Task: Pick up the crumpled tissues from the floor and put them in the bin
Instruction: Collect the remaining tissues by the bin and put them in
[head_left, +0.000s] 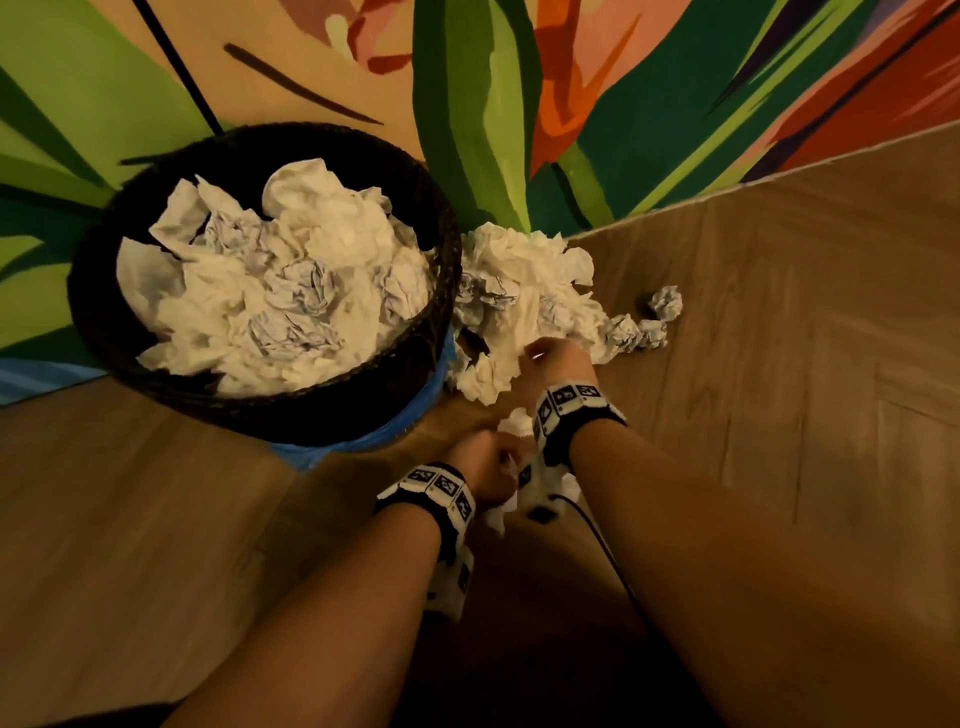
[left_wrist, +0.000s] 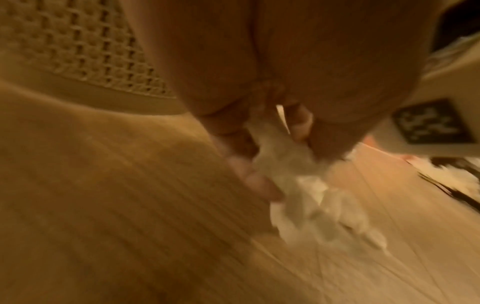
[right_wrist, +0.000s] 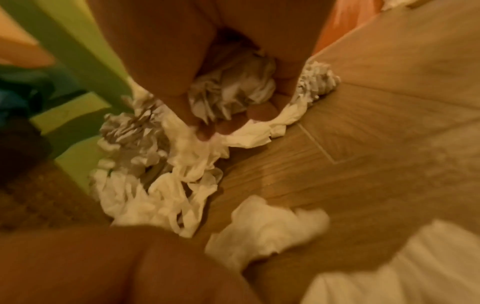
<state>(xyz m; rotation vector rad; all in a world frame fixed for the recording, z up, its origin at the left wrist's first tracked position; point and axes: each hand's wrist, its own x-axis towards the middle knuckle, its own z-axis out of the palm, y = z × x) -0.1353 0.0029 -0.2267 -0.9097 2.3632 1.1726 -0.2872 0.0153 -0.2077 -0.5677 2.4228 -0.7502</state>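
Note:
A dark woven bin stands against the painted wall, heaped with crumpled tissues. To its right a pile of crumpled tissues lies on the wooden floor, also seen in the right wrist view as the pile. My right hand reaches into the pile's near edge and grips a crumpled tissue ball in curled fingers. My left hand, nearer to me beside the bin's foot, grips a white tissue that trails down toward the floor.
Loose tissue balls lie further right on the floor. A painted wall with green leaves rises behind the bin. Blue plastic shows under the bin. A woven panel appears in the left wrist view.

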